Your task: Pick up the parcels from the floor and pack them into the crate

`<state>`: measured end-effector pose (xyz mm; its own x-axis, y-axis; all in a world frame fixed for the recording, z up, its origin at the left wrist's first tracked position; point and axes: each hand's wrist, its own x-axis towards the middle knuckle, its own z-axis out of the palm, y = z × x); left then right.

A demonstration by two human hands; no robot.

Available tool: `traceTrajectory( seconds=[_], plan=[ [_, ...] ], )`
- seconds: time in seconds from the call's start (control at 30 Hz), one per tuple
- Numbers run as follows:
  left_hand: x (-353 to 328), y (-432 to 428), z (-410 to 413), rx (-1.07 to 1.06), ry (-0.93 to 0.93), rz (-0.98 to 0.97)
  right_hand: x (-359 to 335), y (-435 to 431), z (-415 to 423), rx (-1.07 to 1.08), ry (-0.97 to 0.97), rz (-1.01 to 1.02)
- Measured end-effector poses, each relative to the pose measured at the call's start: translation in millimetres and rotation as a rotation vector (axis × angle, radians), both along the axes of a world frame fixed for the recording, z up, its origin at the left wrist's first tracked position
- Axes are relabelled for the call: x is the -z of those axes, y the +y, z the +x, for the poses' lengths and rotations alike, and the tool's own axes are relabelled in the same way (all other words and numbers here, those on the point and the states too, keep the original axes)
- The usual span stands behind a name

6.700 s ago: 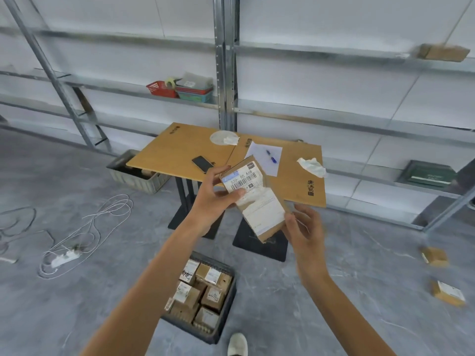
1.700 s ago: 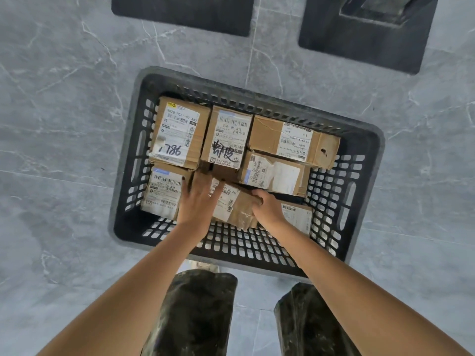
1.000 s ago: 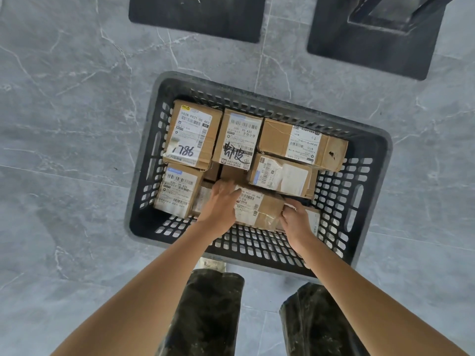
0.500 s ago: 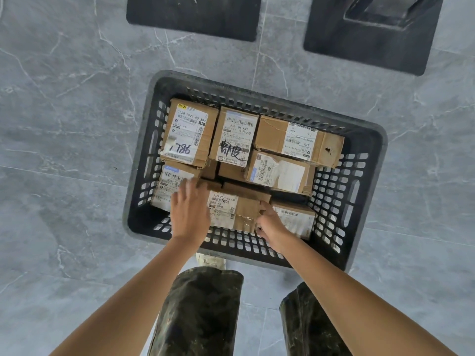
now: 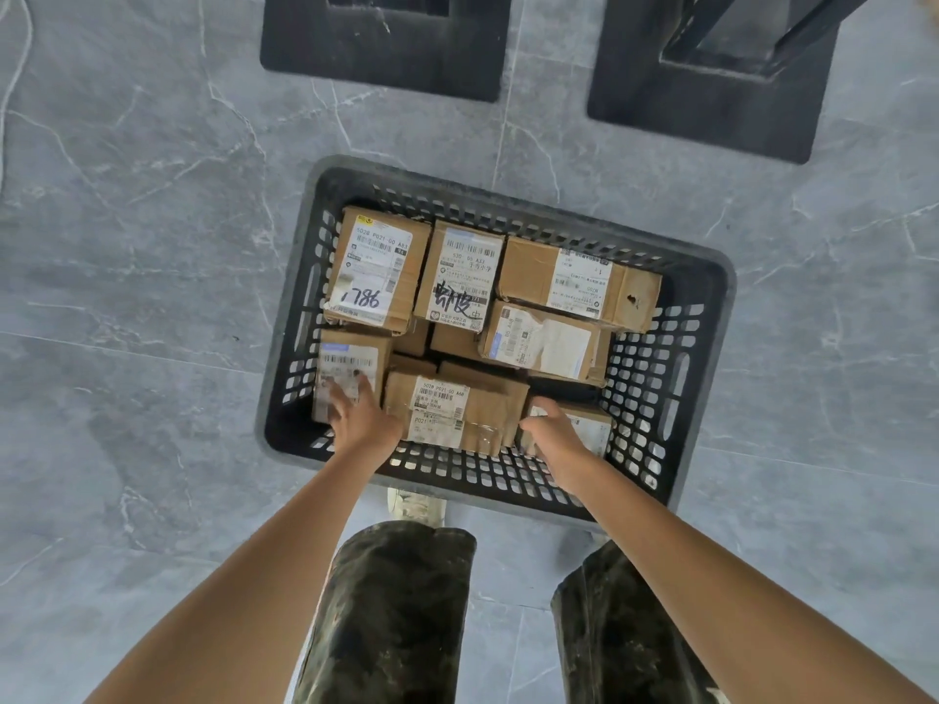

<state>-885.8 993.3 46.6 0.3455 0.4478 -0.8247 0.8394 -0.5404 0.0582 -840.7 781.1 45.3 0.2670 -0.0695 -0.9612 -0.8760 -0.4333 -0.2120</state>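
— Place of the middle parcel [image 5: 457, 411]?
— Inside the black plastic crate [image 5: 508, 205], near row. Lies flat between both grips, with long axis left to right, just beside a neighbour on each side.
— State of the left grip [image 5: 363, 419]?
— Open, with fingers spread flat on the near-left parcel [image 5: 350, 358]; holds nothing.
— And the right grip [image 5: 556, 431]?
— Also open, relaxed, resting over the near-right parcel [image 5: 592, 426], with thumb toward the middle one. About equally near, probably.
— Materials?
— Brown cardboard, rectangular, with white printed labels and clear tape; seems light and stiff. Perforated crate walls, rigid.
— Next?
— Probably to press the row level, then to fetch more parcels from the floor [image 5: 152, 297].
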Motion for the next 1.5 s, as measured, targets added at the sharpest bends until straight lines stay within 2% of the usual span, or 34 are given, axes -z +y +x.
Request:
traceTrajectory(
  seconds=[0.1, 0.2, 0.3, 0.43, 0.6, 0.7, 0.87, 1.0, 1.13, 1.37, 1.5],
  plan=[
    [-39, 1, 3, 0.049, 0.008, -0.011, -42, -5, 6, -0.096, -0.026, -0.037],
    [-105, 5, 13, 0.12, -0.116, -0.023, -103, -11, 21, -0.168, -0.055, -0.04],
    [-200, 16, 40, 0.156, -0.262, -0.042, -189, -14, 45, -0.161, -0.121, -0.043],
    [-360, 30, 90, 0.249, -0.464, -0.02, -336, -4, 87, -0.06, -0.279, -0.02],
    [-575, 24, 150, 0.357, -0.78, 0.008, -547, -4, 140, 0.016, -0.605, 0.108],
    [-687, 6, 177, 0.433, -0.964, 0.018, -666, -21, 161, 0.14, -0.809, 0.202],
    [-814, -61, 204, 0.573, -1.296, -0.005, -813, -87, 149, 0.238, -1.251, 0.148],
    [-865, -147, 215, 0.723, -1.44, -0.086, -863, -171, 117, 0.394, -1.462, 0.036],
    [-877, -243, 214, 0.861, -1.548, -0.148, -869, -272, 82, 0.49, -1.559, -0.072],
    [-846, -436, 216, 0.929, -1.472, -0.299, -852, -463, 59, 0.635, -1.61, -0.177],
    [-834, -553, 217, 0.974, -1.413, -0.389, -844, -565, 48, 0.685, -1.556, -0.195]
  ],
)
